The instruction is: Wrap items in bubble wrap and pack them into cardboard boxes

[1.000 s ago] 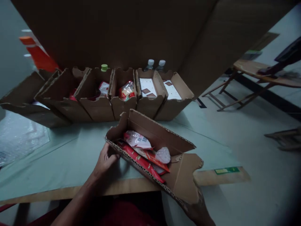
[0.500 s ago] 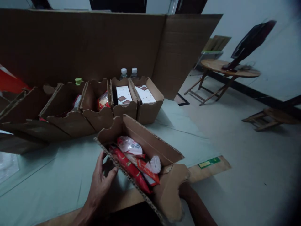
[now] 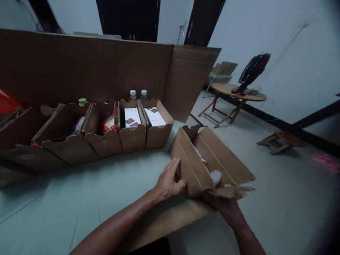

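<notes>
An open cardboard box [image 3: 195, 166] is at the right end of the table, held between my two hands. My left hand [image 3: 170, 180] bears on its left side wall, thumb and fingers spread against the cardboard. At the near end, my right hand [image 3: 225, 207] grips the box from below, its fingers mostly hidden under the torn flap. Inside, only a whitish crumpled piece [image 3: 215, 177] and a bit of a red and white packet [image 3: 201, 156] show; the walls hide the other contents.
Several open cardboard bins stand in a row, including one with a white carton [image 3: 132, 117]. Behind them are two bottles [image 3: 143, 95] and a tall cardboard screen [image 3: 106, 71]. A round wooden table [image 3: 239, 92] and a low stool [image 3: 285, 140] stand on the floor to the right.
The box has moved right and turned, so its red packets are mostly hidden now. My left hand, apart from it before, now touches its side. The view has swung right and up.
</notes>
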The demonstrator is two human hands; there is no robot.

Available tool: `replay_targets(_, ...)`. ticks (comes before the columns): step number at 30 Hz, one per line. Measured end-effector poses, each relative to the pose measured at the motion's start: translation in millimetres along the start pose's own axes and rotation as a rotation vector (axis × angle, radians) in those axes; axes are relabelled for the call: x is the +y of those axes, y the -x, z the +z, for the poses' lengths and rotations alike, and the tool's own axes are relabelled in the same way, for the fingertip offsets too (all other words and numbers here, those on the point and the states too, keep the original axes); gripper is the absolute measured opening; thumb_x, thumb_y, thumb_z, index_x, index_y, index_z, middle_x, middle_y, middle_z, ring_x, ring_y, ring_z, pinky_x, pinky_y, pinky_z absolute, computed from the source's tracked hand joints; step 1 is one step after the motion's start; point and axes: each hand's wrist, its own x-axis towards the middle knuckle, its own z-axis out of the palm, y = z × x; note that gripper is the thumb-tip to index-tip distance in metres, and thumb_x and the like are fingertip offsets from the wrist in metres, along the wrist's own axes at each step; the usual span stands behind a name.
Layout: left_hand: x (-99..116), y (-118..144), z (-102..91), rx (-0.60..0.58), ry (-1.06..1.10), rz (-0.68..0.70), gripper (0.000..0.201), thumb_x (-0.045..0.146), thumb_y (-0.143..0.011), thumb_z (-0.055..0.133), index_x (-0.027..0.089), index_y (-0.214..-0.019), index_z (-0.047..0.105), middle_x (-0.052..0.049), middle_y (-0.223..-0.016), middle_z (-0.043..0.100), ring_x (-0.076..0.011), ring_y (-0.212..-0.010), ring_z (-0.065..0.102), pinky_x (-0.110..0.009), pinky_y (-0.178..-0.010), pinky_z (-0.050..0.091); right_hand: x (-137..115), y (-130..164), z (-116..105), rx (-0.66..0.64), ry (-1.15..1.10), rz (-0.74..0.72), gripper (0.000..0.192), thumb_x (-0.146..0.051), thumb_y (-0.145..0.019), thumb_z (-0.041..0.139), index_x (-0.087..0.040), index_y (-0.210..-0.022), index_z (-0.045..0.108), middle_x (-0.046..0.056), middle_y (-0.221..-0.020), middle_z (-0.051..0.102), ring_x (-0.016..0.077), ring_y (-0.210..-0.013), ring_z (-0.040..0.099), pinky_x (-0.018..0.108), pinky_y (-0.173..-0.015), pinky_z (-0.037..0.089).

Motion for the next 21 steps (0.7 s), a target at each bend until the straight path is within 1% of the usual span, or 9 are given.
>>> replay_targets(2,-8,12,1.6,-0.001,-0.069,0.053,0.078,0.030,-0.075,0.063,0.008,-0.148,0.046,-0.023,-0.156,0.044,-0.0361,-0.145,0.042,-0.055,-0.120,0.036,-1,-23,-7,-0.042,-0.055,0.027,0.030,-0.047,-0.063,0.081,-0.023,-0.080,0.072,0.009,-0.084,0.078,0.0295,-0.080,0.072,0.039,-0.070,0.061)
replay_targets(5,-25,43,-6.7,0.091,-0.174,0.101,0.061,0.026,-0.079,0.061,0.013,-0.139,0.057,-0.021,-0.149,0.052,-0.0354,-0.139,0.049,-0.058,-0.114,0.042,-1,-76,-5,-0.096,-0.151,-0.006,0.034,-0.041,-0.059,0.084,-0.021,-0.085,0.072,0.011,-0.093,0.078,0.0316,-0.091,0.072,0.044,-0.084,0.059)
replay_targets(8,-40,71,-23.9,0.203,-0.251,0.149,0.046,0.019,-0.083,0.057,0.019,-0.129,0.064,-0.017,-0.142,0.060,-0.0336,-0.137,0.051,-0.060,-0.110,0.046,1,-130,6,-0.140,-0.227,-0.053,0.045,-0.041,-0.057,0.085,-0.022,-0.094,0.071,0.010,-0.103,0.077,0.0313,-0.100,0.070,0.044,-0.092,0.057)
replay_targets(11,-49,85,-40.1,0.293,-0.298,0.210,0.040,0.011,-0.084,0.053,0.022,-0.121,0.067,-0.014,-0.129,0.068,-0.0309,-0.132,0.055,-0.057,-0.104,0.052,2,-169,21,-0.141,-0.293,-0.084,0.061,-0.044,-0.055,0.086,-0.022,-0.108,0.065,0.009,-0.113,0.074,0.0295,-0.106,0.068,0.044,-0.097,0.055)
replay_targets(13,-50,88,-46.8,0.337,-0.315,0.240,0.039,0.007,-0.084,0.053,0.023,-0.116,0.067,-0.012,-0.123,0.071,-0.0298,-0.129,0.058,-0.053,-0.101,0.055,0,-186,32,-0.140,-0.317,-0.093,0.068,-0.044,-0.053,0.088,-0.021,-0.112,0.063,0.009,-0.116,0.073,0.0289,-0.107,0.067,0.044,-0.098,0.055)
replay_targets(15,-50,88,-49.8,0.360,-0.317,0.253,0.038,0.006,-0.084,0.054,0.023,-0.115,0.067,-0.012,-0.120,0.072,-0.0298,-0.127,0.060,-0.052,-0.099,0.056,-3,-199,42,-0.154,-0.333,-0.100,0.070,-0.044,-0.053,0.088,-0.021,-0.115,0.062,0.010,-0.119,0.072,0.0285,-0.108,0.067,0.044,-0.100,0.054)
replay_targets(18,-48,86,-50.0,0.350,-0.318,0.256,0.035,0.008,-0.085,0.055,0.023,-0.114,0.068,-0.012,-0.119,0.072,-0.0300,-0.125,0.061,-0.052,-0.097,0.057,-11,-211,56,-0.172,-0.355,-0.116,0.074,-0.043,-0.055,0.088,-0.021,-0.120,0.061,0.010,-0.125,0.071,0.0282,-0.114,0.065,0.043,-0.103,0.053)
replay_targets(21,-49,86,-48.9,0.332,-0.327,0.242,0.032,0.011,-0.086,0.055,0.022,-0.113,0.069,-0.013,-0.117,0.072,-0.0305,-0.124,0.061,-0.053,-0.097,0.057,-16,-217,67,-0.167,-0.366,-0.129,0.080,-0.042,-0.055,0.089,-0.019,-0.125,0.058,0.012,-0.132,0.067,0.0282,-0.121,0.063,0.043,-0.107,0.050)
